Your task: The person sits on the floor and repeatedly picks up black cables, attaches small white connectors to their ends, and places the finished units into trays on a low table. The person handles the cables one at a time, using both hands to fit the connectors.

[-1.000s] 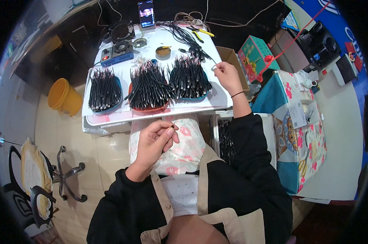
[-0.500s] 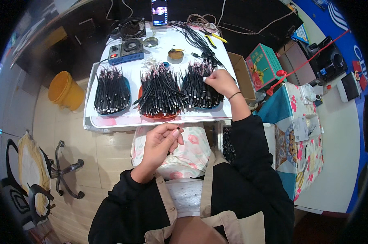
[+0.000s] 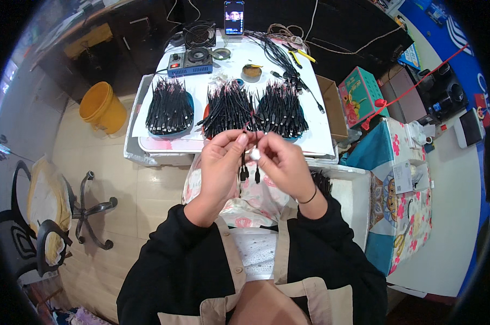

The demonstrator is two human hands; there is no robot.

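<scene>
Close together over my lap, both hands pinch short black cables. My left hand [image 3: 219,165] is closed on a black cable [image 3: 244,169] whose connector end hangs down. My right hand [image 3: 289,169] is closed on another black cable [image 3: 257,174], its thumb wrapped in something white. The upper ends of these cables meet between my fingertips, where details are too small to make out. Just beyond stand three heaps of similar cables with pinkish upper tips: a left heap [image 3: 169,111], a middle heap [image 3: 227,112] and a right heap [image 3: 281,111].
On the white table [image 3: 320,142] stand a blue control box [image 3: 189,69], a fan [image 3: 199,36], a round tin [image 3: 251,72], yellow-handled pliers [image 3: 305,56] and a phone [image 3: 234,19]. A yellow bucket [image 3: 103,108] is at left; a foam box [image 3: 350,200] holds more cables at right.
My right hand has come back from the right heap toward me and now meets my left hand, with a cable in its fingers. My left hand has risen slightly. The view has shifted.
</scene>
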